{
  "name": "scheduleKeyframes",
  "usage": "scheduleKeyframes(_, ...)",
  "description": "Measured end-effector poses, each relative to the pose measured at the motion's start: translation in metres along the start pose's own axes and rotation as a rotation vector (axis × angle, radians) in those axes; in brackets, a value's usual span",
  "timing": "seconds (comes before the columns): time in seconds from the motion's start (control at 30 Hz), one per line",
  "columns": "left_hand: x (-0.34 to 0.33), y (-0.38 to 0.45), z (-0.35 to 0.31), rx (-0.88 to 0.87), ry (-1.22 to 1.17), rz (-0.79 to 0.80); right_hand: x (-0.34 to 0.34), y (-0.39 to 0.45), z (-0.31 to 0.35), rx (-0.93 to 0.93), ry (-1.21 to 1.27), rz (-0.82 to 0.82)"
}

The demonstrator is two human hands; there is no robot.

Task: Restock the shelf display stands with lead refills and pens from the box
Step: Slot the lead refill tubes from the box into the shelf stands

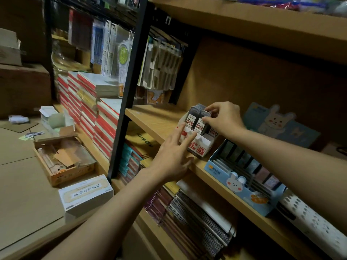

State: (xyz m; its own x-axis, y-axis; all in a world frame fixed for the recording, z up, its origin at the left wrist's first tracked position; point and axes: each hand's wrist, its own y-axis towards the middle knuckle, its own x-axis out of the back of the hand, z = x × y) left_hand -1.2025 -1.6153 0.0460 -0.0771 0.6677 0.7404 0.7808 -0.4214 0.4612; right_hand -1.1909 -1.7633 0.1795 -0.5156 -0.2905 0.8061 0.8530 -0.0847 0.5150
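Refill stand (197, 141) on shelf (155, 121), left of pen stand (242, 177).

White display stand (197, 145): front face partly covered by the left hand (173, 156); rear rows of lead refill cases (199, 119) hidden behind the front ones and the right hand (224, 117).
Blue rabbit display stand (242, 181): contents dark, kind not legible.
Top shelf goods (300, 2): cut by the upper edge, blurred.
Open cardboard box (62, 158) on the floor: contents indistinct.
Hanging packets (161, 62): print too small to read.

Left grip (174, 152) flat-fingered, right grip (223, 117) pinching.
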Motion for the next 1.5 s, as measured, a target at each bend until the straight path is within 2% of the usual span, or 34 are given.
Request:
scheduleKeyframes(0.17,0.001,-0.002,-0.002,0.008,0.032,0.038,0.0,-0.008,0.0,0.067,-0.105,0.005)
scheduleKeyframes(0.23,0.006,-0.006,-0.005,-0.001,0.035,0.058,0.009,-0.012,0.004,0.079,-0.06,-0.006)
scheduleKeyframes(0.37,0.024,-0.03,-0.013,-0.097,0.03,0.01,0.04,-0.053,0.015,0.126,0.325,-0.193)
scheduleKeyframes(0.43,0.029,-0.053,-0.013,-0.108,-0.004,-0.011,0.041,-0.098,0.013,0.154,0.507,-0.177)
scheduleKeyframes(0.5,0.031,-0.084,-0.008,-0.064,-0.058,0.052,0.026,-0.148,0.012,0.168,0.613,-0.026)
scheduleKeyframes(0.57,0.026,-0.123,0.003,0.06,-0.092,0.172,0.001,-0.192,0.011,0.204,0.61,0.168)
scheduleKeyframes(0.67,0.004,-0.197,0.025,0.424,-0.155,0.296,-0.053,-0.244,0.011,0.244,0.491,0.519)
scheduleKeyframes(0.8,-0.051,-0.296,0.05,0.944,-0.172,0.274,-0.139,-0.299,0.007,0.2,0.242,0.992)
scheduleKeyframes(0.9,-0.098,-0.353,0.052,1.204,-0.196,0.283,-0.192,-0.338,0.004,0.082,0.174,1.191)
scheduleKeyframes(0.97,-0.123,-0.377,0.051,1.286,-0.188,0.35,-0.22,-0.359,0.0,0.007,0.158,1.266)
scheduleKeyframes(1.1,-0.156,-0.387,0.058,1.308,-0.146,0.433,-0.269,-0.39,-0.01,0.052,0.058,1.279)
scheduleKeyframes(1.17,-0.166,-0.383,0.065,1.27,-0.14,0.418,-0.289,-0.398,-0.01,0.13,0.005,1.263)
scheduleKeyframes(1.23,-0.172,-0.38,0.074,1.238,-0.148,0.373,-0.306,-0.405,-0.006,0.119,0.032,1.194)
scheduleKeyframes(1.37,-0.181,-0.378,0.089,1.214,-0.201,0.189,-0.329,-0.411,0.004,-0.055,0.15,0.977)
scheduleKeyframes(1.5,-0.192,-0.369,0.093,1.277,-0.248,-0.083,-0.339,-0.409,0.007,-0.243,0.289,0.988)
